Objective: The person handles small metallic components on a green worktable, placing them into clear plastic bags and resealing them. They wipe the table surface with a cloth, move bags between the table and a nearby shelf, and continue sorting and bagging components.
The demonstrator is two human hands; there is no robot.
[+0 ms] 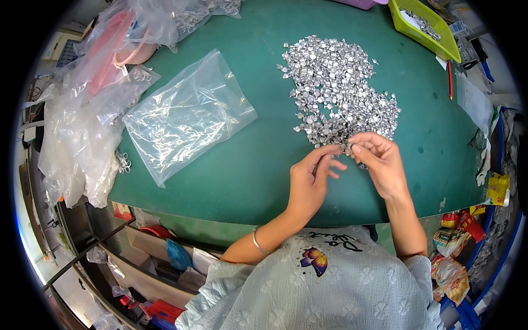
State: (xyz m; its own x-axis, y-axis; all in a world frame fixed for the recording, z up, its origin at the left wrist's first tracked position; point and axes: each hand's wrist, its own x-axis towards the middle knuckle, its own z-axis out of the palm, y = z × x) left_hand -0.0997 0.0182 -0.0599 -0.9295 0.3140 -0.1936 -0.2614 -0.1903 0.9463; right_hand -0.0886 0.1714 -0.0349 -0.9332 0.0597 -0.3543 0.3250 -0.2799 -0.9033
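Note:
A broad heap of small round silvery metal pieces (335, 82) is spread over the green table (264, 165). At its near edge my left hand (314, 179) and my right hand (382, 162) come together. My right thumb and forefinger pinch a small round metal piece (348, 148). The left forefinger reaches to that piece from the other side, with the other left fingers loosely curled; whether the left hand grips anything itself is too small to make out. To the left lies a flat clear plastic bag (190, 115), apart from both hands.
Crumpled clear bags (82, 121) and a pink basin (137, 52) crowd the table's left side. A lime-green tray (448, 41) with metal pieces stands at the far right, near a red pen (450, 80). Below the left edge is an open drawer (154, 253).

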